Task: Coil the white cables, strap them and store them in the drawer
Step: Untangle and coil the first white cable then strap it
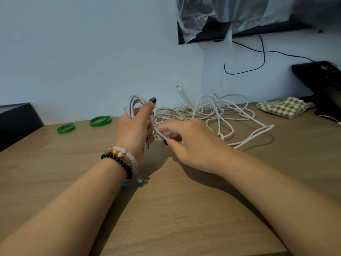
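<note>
My right fingertips are blurring, so I cannot tell exactly how they are sitting on the strand. No drawer is showing from here. The loose white cables (221,115) are sprawling on the worktop (166,209) just beyond both hands. My left hand (135,129) is gripping the coiled cable (133,105), fingers curled round its loops. My right hand (186,143) is pinching a strand running off that coil. Two green straps (100,121) are lying to my left, apart from everything.

Home room, wooden desk (184,209), wall-mounted screen (239,32) (plastic-wrapped)
</note>
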Motion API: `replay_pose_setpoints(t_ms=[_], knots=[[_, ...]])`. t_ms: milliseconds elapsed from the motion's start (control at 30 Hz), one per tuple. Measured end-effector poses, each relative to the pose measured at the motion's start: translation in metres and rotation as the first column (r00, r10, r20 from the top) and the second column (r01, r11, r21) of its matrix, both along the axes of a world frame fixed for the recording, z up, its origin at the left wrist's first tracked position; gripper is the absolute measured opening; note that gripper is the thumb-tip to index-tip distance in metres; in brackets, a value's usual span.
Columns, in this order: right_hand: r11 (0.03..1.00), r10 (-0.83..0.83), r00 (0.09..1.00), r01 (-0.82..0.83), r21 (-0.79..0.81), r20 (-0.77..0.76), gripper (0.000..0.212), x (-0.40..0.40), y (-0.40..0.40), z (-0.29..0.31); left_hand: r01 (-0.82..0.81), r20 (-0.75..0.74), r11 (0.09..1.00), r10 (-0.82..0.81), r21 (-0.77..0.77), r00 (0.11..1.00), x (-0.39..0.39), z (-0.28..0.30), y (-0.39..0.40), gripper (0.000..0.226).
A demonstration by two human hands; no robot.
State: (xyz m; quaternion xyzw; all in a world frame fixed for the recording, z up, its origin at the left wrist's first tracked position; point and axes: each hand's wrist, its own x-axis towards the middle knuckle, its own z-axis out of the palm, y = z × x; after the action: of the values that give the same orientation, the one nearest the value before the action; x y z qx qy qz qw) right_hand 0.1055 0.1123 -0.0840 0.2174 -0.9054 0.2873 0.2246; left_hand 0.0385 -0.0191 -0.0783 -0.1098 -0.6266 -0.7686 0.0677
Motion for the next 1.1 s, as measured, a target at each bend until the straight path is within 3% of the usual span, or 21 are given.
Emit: replay_pose_setpoints(t_ms=[200, 300, 367, 500, 633, 733, 800, 933, 1100], knots=[[0.999, -0.017, 0.994, 0.022, 0.045, -0.109, 0.040, -0.009, -0.003, -0.009, -0.110, -0.097, 0.994, 0.108, -0.006, 0.989, -0.002, 0.004, -0.002, 0.024], [0.985, -0.158, 0.955, 0.170, 0.024, -0.251, 0.018, -0.017, 0.002, -0.012, -0.187, -0.312, 0.980, 0.157, -0.069, 0.937, -0.005, 0.005, -0.006, 0.021], [0.967, -0.234, 0.918, 0.255, 0.024, -0.321, 0.009, -0.020, 0.009, -0.013, -0.218, -0.368, 0.975, 0.187, -0.044, 0.911, -0.004, 0.008, -0.010, 0.018], [0.975, -0.180, 0.840, 0.223, 0.022, -0.511, 0.007, -0.012, 0.008, -0.013, -0.218, -0.209, 0.962, 0.250, 0.163, 0.945, -0.003, 0.018, -0.014, 0.018], [0.979, 0.016, 0.767, 0.119, 0.167, -0.641, 0.017, -0.003, -0.015, -0.011, -0.170, 0.005, 0.914, 0.181, 0.369, 0.983, -0.014, 0.022, -0.020, 0.015], [0.924, 0.209, 0.832, 0.005, 0.383, -0.514, 0.029, -0.004, -0.016, -0.017, -0.109, 0.097, 0.838, 0.067, 0.534, 0.993, -0.022, 0.023, -0.028, 0.025], [0.907, 0.186, 0.935, -0.045, 0.420, -0.301, 0.032, -0.008, -0.012, -0.019, -0.047, 0.123, 0.777, -0.039, 0.627, 0.992, -0.025, 0.024, -0.032, 0.029], [0.966, 0.064, 0.995, -0.082, 0.247, 0.077, 0.035, -0.023, 0.001, -0.011, 0.096, 0.099, 0.674, -0.244, 0.732, 0.965, -0.023, 0.026, -0.033, 0.029], [0.998, 0.041, 0.986, -0.049, 0.048, 0.159, 0.038, -0.039, 0.002, -0.004, 0.300, 0.063, 0.631, -0.486, 0.716, 0.872, -0.016, 0.027, -0.034, 0.031]])
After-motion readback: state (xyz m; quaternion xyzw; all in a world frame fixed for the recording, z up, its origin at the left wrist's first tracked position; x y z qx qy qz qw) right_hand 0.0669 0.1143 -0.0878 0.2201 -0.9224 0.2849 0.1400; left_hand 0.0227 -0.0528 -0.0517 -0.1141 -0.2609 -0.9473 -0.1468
